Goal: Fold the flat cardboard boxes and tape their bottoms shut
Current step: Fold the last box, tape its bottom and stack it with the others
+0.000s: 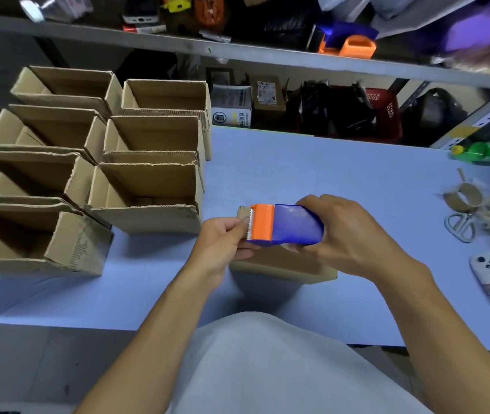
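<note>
Gripping the blue body of a tape dispenser (285, 225), the right hand (348, 234) is being held above the blue table (342, 174), its fingers curled over the top and its thumb tucked beneath. The dispenser's orange head is being pointed leftward, with the serrated cutting edge facing the left hand (222, 240). That hand's thumb and fingers are being pressed together at the cutter; the loose tape end appears to be pinched there, though the clear tape itself is too faint to be made out. A cardboard box (282, 264) is being worked on directly beneath both hands; it is lying on the table, largely hidden by the hands and dispenser, with a strip of its brown surface showing below them and a corner showing behind the orange head. Seven folded boxes (148, 186) are being kept upright with open tops in two columns at the table's left side, touching one another. At the right edge of the table, an empty tape core (461, 200), pale scissors (460, 227), a white cutter (488, 273) and a green bottle (482, 152) are lying. A second orange and blue dispenser (348, 44) is resting on the shelf (237, 52) behind.
</note>
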